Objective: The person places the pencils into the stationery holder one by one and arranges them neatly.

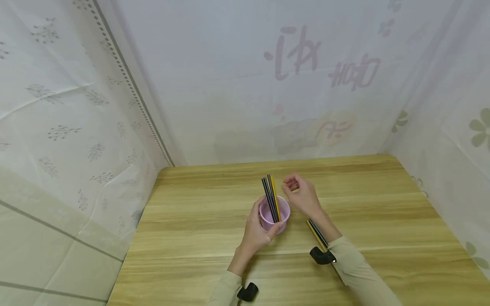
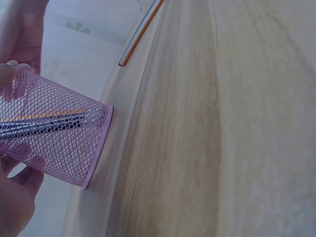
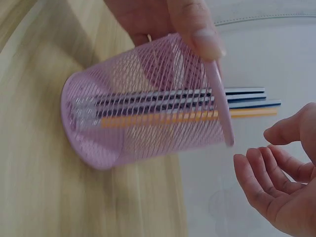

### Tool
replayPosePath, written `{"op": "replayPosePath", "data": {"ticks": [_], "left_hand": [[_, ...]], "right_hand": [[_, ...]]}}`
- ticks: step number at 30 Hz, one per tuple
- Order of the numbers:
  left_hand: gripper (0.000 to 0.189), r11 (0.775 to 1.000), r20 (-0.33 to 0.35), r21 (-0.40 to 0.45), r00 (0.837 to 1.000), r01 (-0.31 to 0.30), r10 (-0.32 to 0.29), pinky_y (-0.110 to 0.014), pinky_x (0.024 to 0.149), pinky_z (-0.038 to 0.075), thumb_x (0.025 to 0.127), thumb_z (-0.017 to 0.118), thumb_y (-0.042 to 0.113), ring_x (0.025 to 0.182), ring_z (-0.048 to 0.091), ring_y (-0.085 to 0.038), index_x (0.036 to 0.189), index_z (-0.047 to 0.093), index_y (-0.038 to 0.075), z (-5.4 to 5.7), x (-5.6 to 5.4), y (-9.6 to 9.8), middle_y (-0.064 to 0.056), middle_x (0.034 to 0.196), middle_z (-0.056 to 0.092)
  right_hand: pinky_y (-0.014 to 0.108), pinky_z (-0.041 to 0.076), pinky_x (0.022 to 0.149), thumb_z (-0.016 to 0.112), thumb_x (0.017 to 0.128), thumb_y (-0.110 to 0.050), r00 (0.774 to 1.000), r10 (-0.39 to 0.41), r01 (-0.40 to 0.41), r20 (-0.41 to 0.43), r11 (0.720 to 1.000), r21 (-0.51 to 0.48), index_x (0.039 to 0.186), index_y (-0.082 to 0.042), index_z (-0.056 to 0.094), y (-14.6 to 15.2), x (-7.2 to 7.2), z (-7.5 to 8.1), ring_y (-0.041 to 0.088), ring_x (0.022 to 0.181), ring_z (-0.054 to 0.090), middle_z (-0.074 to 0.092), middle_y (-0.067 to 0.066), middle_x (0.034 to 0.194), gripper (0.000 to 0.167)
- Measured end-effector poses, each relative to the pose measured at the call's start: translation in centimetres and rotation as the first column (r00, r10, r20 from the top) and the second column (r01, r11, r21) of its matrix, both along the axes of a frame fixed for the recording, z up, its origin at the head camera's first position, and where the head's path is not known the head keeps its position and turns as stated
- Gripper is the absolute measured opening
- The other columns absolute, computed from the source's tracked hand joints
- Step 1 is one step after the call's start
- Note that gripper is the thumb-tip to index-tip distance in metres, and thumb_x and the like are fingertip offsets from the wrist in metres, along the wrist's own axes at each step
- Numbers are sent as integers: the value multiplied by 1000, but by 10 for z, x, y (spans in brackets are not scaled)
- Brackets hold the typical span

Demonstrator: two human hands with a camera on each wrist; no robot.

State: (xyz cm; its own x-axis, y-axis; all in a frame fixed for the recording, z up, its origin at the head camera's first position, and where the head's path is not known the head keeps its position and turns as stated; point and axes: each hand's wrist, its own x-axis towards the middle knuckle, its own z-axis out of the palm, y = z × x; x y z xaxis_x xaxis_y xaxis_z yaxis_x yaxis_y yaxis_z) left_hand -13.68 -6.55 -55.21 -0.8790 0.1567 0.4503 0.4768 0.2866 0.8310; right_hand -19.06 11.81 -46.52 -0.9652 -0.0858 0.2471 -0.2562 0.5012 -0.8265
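My left hand (image 1: 257, 229) grips a pink mesh pen holder (image 1: 284, 209) around its side, the thumb over the rim. Several slim pencils (image 1: 270, 193), dark striped ones and a yellow one, stand leaning inside it and stick out above the rim. Through the mesh in the right wrist view, their lower ends (image 3: 86, 113) look silvery and blurred. My right hand (image 1: 304, 197) hovers just right of the holder with loosely bent fingers and nothing in them. Under the right forearm lie more pencils (image 1: 316, 233), yellow and dark, partly hidden by the arm.
The wooden tabletop (image 1: 191, 238) spreads around the holder on all sides. Patterned cloth (image 1: 214, 85) hangs along the back and both sides of it. A black wrist camera (image 1: 322, 256) sits by the right sleeve, another (image 1: 248, 292) by the left sleeve.
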Motion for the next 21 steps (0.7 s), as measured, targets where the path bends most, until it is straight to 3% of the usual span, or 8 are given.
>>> {"op": "replayPosePath", "data": {"ticks": [5,13,21], "left_hand": [[91,1000,-4,23,1000,-5,5,-56,101,52,73,86,17,123,60,-35,150,40,2,5,2,2,-18,140,58],[85,999,-26,26,999,20,-19,-58,100,52,75,84,10,120,60,-44,144,41,-13,41,15,1,-30,136,57],[84,999,-39,32,999,18,-17,-58,98,54,74,84,10,118,61,-44,143,42,-13,43,16,1,-30,135,57]], "right_hand": [[21,54,67,70,91,-9,999,-37,36,28,999,31,104,-1,67,17,5,-6,22,81,69,73,13,92,16],[21,54,63,69,91,-8,994,-56,50,97,997,60,104,-2,66,43,14,-13,21,81,67,71,14,94,14],[18,53,66,70,88,-2,987,-70,57,146,994,92,103,3,65,62,25,-23,18,79,66,70,16,93,17]]}}
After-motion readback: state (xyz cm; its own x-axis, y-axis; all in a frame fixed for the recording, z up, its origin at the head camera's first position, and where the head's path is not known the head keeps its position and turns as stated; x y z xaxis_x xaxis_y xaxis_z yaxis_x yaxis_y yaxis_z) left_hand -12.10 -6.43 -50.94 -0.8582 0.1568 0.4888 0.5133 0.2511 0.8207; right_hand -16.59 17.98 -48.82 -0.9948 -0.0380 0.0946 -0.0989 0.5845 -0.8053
